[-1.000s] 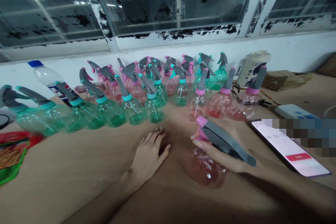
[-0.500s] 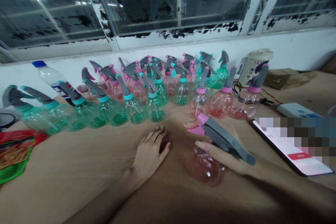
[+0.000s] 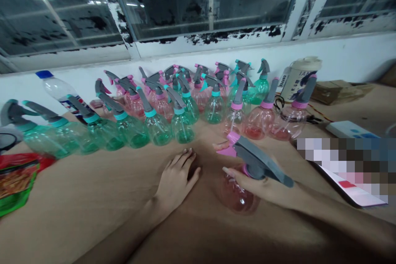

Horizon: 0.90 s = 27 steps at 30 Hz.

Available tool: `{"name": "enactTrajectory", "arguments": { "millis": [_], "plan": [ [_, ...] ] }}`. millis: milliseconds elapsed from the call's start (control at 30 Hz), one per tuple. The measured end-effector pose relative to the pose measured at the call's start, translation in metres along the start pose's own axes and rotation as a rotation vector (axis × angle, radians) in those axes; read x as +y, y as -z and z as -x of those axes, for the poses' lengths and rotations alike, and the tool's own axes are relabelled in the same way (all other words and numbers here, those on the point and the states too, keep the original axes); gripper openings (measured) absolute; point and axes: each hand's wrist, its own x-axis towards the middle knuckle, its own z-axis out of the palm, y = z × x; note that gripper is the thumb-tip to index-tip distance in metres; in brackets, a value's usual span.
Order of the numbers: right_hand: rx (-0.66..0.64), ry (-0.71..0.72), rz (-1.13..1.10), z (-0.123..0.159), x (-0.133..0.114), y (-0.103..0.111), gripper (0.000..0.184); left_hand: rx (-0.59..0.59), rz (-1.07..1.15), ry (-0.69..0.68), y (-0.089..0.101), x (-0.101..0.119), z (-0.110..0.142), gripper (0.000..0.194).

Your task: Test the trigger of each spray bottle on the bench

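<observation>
Right hand (image 3: 262,187) grasping a pink spray bottle (image 3: 237,198), five o'clock.
I judge this a holding step, calling for steady fingers around the trigger (image 3: 228,151). Left hand (image 3: 176,177) rests empty on the counter (image 3: 102,189), seven o'clock.

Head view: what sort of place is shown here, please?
Probably an indoor workroom: a brown table bearing many spray bottles stands by a white wall with large windows.

One head-worn cam, looking fwd & down across table (image 3: 93,185). L hand (image 3: 175,177) & R hand (image 3: 267,189) are close, lower ctr & R of ctr; windows (image 3: 185,4) span top of frame, farther off.
</observation>
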Motion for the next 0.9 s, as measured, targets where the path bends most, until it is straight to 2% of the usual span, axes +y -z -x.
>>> {"name": "enactTrajectory", "arguments": {
  "millis": [133,267,467,567,667,900],
  "plan": [
    [0.008,0.030,-0.043,-0.0009,0.0004,0.0028,0.028,-0.008,-0.002,0.006,0.0012,0.0006,-0.0005,0.037],
    [0.046,0.057,-0.053,-0.0025,-0.0015,0.0057,0.009,-0.011,-0.004,-0.002,0.0023,0.0011,-0.0011,0.036],
    [0.013,0.015,-0.078,-0.0047,-0.0087,0.0105,0.006,0.002,0.000,-0.009,0.0022,0.0007,-0.0006,0.036],
    [0.009,0.028,-0.130,-0.0054,-0.0091,0.0105,0.016,0.000,0.005,-0.005,0.0027,0.0008,-0.0007,0.036],
    [-0.027,-0.017,-0.177,-0.0056,-0.0090,0.0092,0.028,-0.008,0.006,-0.003,0.0031,0.0012,-0.0012,0.035],
    [-0.007,-0.047,-0.141,-0.0042,-0.0077,0.0064,0.035,-0.009,-0.006,-0.009,0.0027,0.0011,-0.0013,0.036]
  ]
}}
